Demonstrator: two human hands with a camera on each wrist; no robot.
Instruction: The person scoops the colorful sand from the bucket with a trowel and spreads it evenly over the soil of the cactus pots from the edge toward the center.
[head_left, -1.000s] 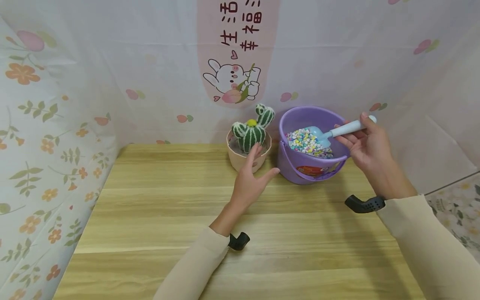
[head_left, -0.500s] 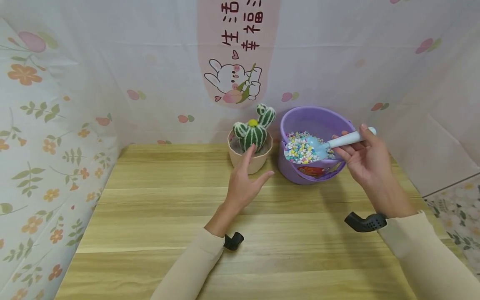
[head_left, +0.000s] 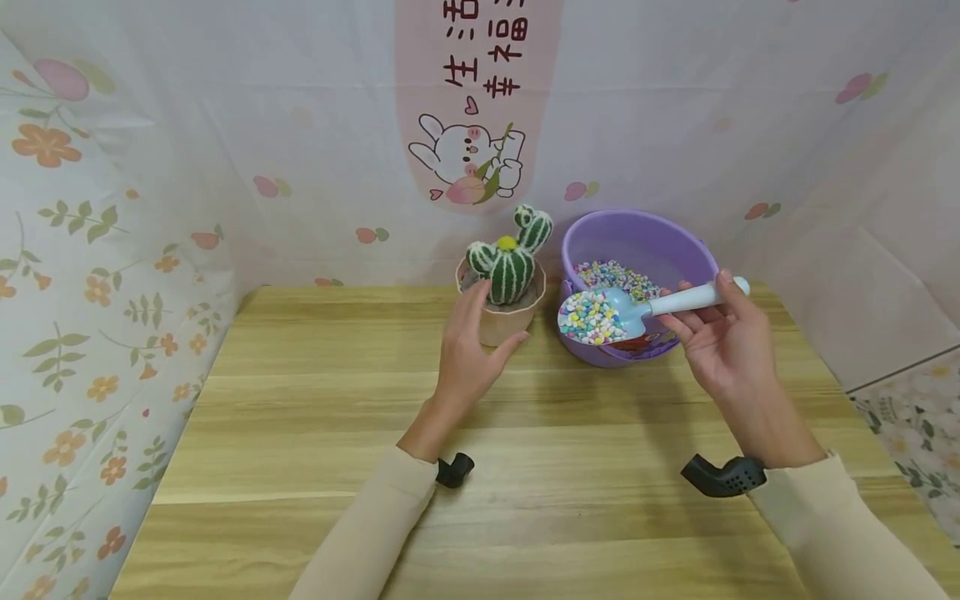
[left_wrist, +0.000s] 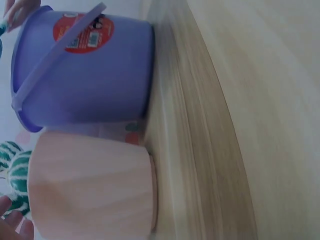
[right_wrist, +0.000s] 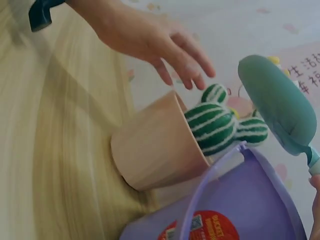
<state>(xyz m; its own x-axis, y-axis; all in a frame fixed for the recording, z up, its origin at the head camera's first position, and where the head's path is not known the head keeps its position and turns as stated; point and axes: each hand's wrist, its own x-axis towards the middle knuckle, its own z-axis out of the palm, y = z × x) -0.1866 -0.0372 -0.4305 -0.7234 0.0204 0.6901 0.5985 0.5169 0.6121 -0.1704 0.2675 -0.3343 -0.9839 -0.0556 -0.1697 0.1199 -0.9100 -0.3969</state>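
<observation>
Fingers [head_left: 731,292] of the right hand [head_left: 723,346] pinch the pale handle of a blue scoop [head_left: 633,308]. Its long axis runs nearly level, bowl pointing left toward the cactus pot [head_left: 504,312], heaped with coloured pebbles [head_left: 588,317] over the purple bucket [head_left: 637,250] rim. The left hand [head_left: 465,358] hovers just beside the pot on the bench [head_left: 337,400], fingers loosely spread, gripping nothing.
</observation>
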